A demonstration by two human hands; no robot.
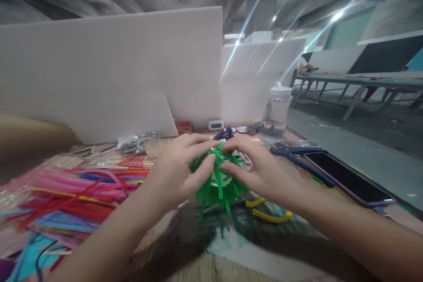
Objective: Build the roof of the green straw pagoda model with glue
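A bright green object point(223, 187) made of strips that fan downward stands at the middle of the table. My left hand point(185, 163) is closed on its upper left side, thumb and fingers at a small pale tip on top. From the right, my right hand point(253, 161) pinches the strips near the same top. Its fingers are bent close together. Both palms hide parts of the object's sides. Just right of it lie curved yellow strips point(272, 217).
Colourful fuzzy strips point(76, 194) pile up at the left. At the right are blue-handled pliers point(302, 163) and a phone point(348, 178). Behind stand a clear bottle point(276, 112), a small digital clock point(216, 124) and white boards point(132, 61).
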